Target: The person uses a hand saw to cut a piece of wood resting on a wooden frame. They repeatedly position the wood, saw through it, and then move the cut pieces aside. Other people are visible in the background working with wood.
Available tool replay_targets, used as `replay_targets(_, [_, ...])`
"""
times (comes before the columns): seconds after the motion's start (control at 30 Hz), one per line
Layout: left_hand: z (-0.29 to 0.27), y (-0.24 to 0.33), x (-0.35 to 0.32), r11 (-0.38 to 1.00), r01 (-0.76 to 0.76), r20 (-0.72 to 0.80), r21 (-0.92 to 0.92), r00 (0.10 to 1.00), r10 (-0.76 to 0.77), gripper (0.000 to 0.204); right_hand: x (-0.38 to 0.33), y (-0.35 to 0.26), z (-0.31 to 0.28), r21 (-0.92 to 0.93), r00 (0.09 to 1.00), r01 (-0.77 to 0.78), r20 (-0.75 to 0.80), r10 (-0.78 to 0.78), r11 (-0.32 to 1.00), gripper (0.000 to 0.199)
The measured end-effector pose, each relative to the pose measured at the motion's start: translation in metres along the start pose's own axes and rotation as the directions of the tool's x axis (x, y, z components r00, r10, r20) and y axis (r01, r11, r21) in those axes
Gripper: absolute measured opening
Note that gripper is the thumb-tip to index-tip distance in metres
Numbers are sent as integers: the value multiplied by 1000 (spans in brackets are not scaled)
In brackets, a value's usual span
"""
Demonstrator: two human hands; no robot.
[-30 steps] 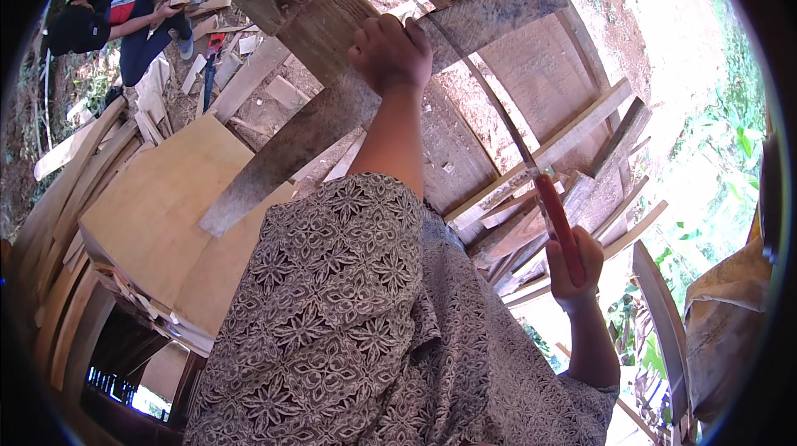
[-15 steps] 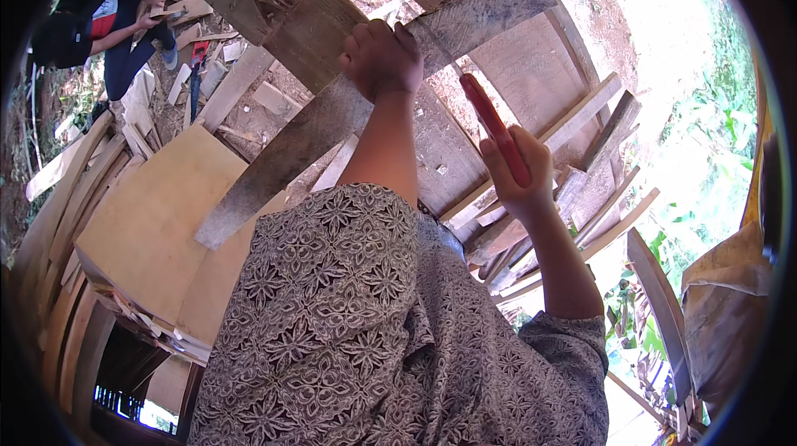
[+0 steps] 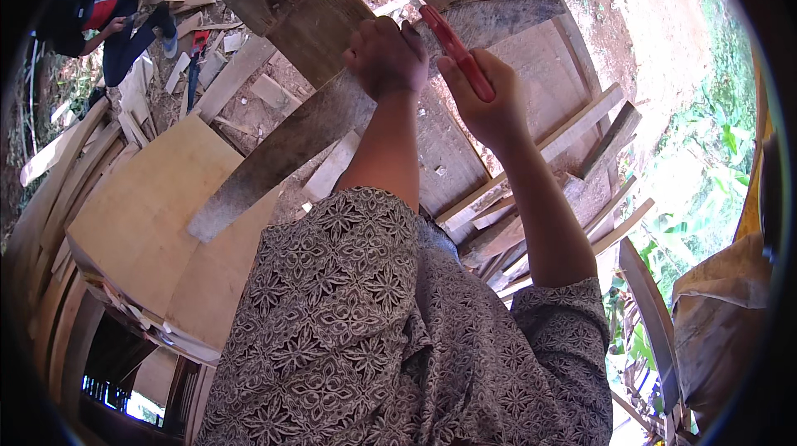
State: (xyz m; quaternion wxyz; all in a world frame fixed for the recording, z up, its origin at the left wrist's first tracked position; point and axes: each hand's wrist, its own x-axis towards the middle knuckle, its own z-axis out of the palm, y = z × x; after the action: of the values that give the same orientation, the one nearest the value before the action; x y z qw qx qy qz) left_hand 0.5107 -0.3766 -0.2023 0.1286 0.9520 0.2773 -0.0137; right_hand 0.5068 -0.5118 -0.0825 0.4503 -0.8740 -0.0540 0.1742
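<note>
A long weathered grey plank (image 3: 290, 143) runs slantwise from lower left to upper right, with a rough bark edge near its far right end. My left hand (image 3: 387, 60) is closed on the plank around its middle, pressing from above. In my right hand (image 3: 491, 97) is a handsaw with a red handle (image 3: 458, 54), gripped with the fingers wrapped round it. The handle now sits right beside the plank's near edge, close to my left hand. The saw's blade is mostly hidden at this moment.
A thick brown board (image 3: 290, 14) lies under the plank. A pale wooden panel (image 3: 154, 214) is at left, beside stacked curved planks. A person (image 3: 104, 10) sits far left among offcuts, near another red-handled saw (image 3: 196, 64). Loose battens (image 3: 573, 131) lie at right.
My right hand has pushed the saw up and to the left, bringing its handle against the plank. My left hand has stayed nearly in place. The other person's hands have moved.
</note>
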Motion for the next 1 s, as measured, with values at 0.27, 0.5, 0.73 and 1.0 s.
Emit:
replay_targets(0.27, [-8,-1,-3,1000,20,-49,-5,999,-21,38,-175,-30,-124,-332,986,-116,77,149,936,30])
replay_targets(0.5, [-4,3,-3,999,-22,-51,-24,998,21,37,-76,3,-44,-66,990,-128,54,131,990,28])
replay_targets(0.73, [-9,7,13,997,47,26,59,998,-49,39,-51,3,-29,36,993,-113,21,112,993,32])
replay_targets(1.0, [-4,1,-5,999,-15,-64,49,998,18,34,-185,-31,-137,-117,970,-197,123,211,973,28])
